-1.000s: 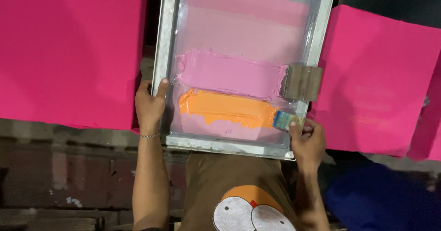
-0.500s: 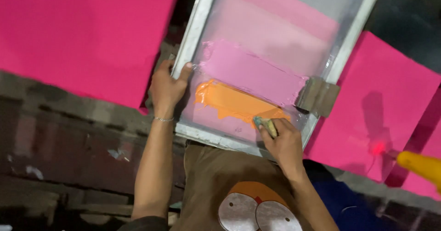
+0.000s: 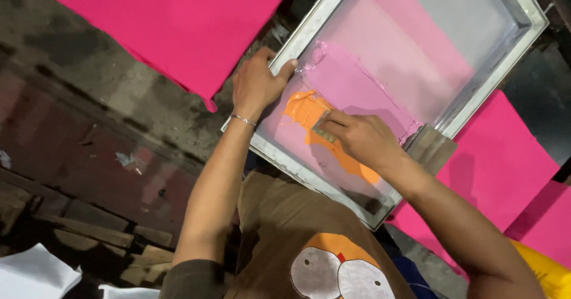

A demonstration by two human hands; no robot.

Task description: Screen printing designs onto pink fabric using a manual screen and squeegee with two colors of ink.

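Across the orange ink (image 3: 309,111), right hand (image 3: 363,138) gripping a diagonally angled scraper (image 3: 323,133).

Left hand (image 3: 257,83): arm extended forward, bare forearm with a thin bracelet at the wrist, fingers curled over, thumb stretched out to the side. Right hand (image 3: 363,137): arm reaches in from lower right and crosses inward, wrist bent, fingers pinched together pointing left. Both hands near each other, not touching.

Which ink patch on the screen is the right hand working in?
The orange ink patch, under the right hand; the pink ink patch lies beyond it.
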